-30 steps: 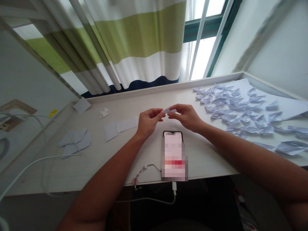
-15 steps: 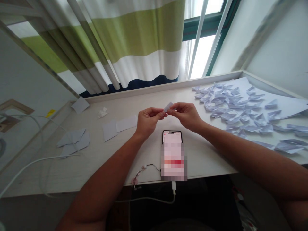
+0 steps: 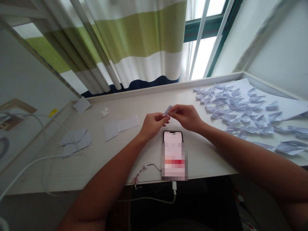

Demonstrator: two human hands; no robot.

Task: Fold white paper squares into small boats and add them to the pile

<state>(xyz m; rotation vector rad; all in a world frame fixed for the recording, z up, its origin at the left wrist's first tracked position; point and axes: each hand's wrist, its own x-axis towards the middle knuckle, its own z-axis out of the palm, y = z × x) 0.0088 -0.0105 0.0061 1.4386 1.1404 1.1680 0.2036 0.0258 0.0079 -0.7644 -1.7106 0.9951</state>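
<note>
A small folded piece of white paper (image 3: 167, 111) is held above the desk, beyond the phone. My right hand (image 3: 186, 116) pinches it between thumb and fingers from the right. My left hand (image 3: 154, 123) is closed at the paper's lower left edge, thumb and fingers pressed together; the fingertips partly hide the edge. Many small folded paper boats (image 3: 237, 102) lie spread over the right side of the desk, some on a large white sheet (image 3: 288, 107). Flat paper rectangles (image 3: 128, 123) lie left of my left hand.
A phone (image 3: 173, 154) with a charging cable (image 3: 174, 187) and a beaded strap (image 3: 139, 173) lies at the desk's front edge. Further left are more paper sheets (image 3: 77, 141), a crumpled tissue (image 3: 104, 112) and loose white cables (image 3: 36, 163). A raised rim (image 3: 149, 90) runs along the back.
My left hand has shifted slightly down and right, its thumb now lower along the folded paper. The paper stands a little more upright in my right hand. The view has shifted slightly.
</note>
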